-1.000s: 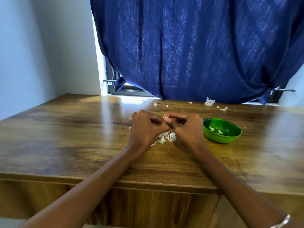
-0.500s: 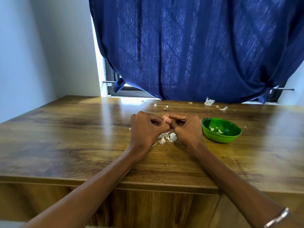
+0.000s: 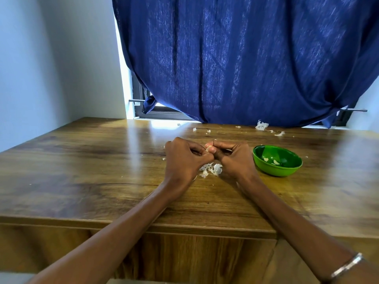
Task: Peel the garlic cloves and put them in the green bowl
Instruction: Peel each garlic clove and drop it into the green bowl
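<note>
Over the table [image 3: 102, 177], your left hand [image 3: 184, 158] and right hand [image 3: 233, 158] pinch a small, slippery garlic clove [image 3: 208, 148] by its ends, its brittle skin flaking, near the green bowl [image 3: 277, 160].

Barely anything different from a second ago, honestly. Left hand [image 3: 185, 158] and right hand [image 3: 233, 158] lifted a touch and tipped slightly, with the garlic clove [image 3: 208, 148] pinched between them showing a bit more pale tip above the fingers [image 3: 219, 143] than before.
</note>
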A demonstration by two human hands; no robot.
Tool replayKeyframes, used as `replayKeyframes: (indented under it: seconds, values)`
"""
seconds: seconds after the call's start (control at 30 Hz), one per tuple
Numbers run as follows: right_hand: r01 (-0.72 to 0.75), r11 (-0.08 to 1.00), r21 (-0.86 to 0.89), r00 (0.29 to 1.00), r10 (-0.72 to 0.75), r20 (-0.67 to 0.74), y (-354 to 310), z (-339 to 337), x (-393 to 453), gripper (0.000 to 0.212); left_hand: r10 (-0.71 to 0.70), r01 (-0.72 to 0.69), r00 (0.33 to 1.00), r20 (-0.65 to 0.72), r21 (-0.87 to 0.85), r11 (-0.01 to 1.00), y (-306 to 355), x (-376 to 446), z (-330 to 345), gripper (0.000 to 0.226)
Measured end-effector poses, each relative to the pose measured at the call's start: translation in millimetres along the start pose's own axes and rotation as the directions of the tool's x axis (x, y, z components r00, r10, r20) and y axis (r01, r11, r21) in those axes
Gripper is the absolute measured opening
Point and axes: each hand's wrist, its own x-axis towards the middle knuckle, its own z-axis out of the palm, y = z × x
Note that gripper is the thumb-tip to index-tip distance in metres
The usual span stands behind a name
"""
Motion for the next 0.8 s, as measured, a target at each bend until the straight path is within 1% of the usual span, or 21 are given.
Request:
replayKeyframes:
  seconds: [0.2, 0.3, 0.37, 0.43, 0.53, 0.7, 0.8]
  values:
    - [-0.014, 0.999, 0.035, 0.999, 0.012, 0.043, -2, -1, -1, 0.025, 0.008, -0.008, 1.000, 0.005, -0.015, 1.000, 0, 0, -2, 0.007]
    - [-0.041, 0.991, 0.129, 0.998, 0.035, 0.049, -3, -3, -3, 0.019, -0.011, 0.011, 1.000, -0.004, -0.055, 0.998, 0, 0, -5, 0.007]
    - [-0.063, 0.980, 0.188, 0.998, 0.057, 0.037, -4, -4, -3, 0.018, -0.065, 0.067, 0.998, 0.017, -0.093, 0.993, 0, 2, -5, 0.007]
    - [-0.074, 0.970, 0.231, 0.997, 0.072, 0.019, -3, -5, -1, 0.019, -0.155, 0.162, 0.986, 0.059, -0.135, 0.978, -2, 6, -2, 0.006]
    - [-0.096, 0.954, 0.283, 0.995, 0.099, 0.005, -2, -5, 1, 0.019, -0.238, 0.262, 0.964, 0.121, -0.251, 0.932, -5, 11, 1, 0.010]
    - [-0.117, 0.940, 0.321, 0.993, 0.114, 0.029, -3, -6, 2, 0.022, -0.242, 0.286, 0.955, 0.172, -0.309, 0.907, -4, 10, -2, 0.017]
    - [-0.154, 0.925, 0.347, 0.988, 0.143, 0.056, -4, -7, 2, 0.019, -0.256, 0.302, 0.950, 0.176, -0.328, 0.895, -6, 12, -2, 0.012]
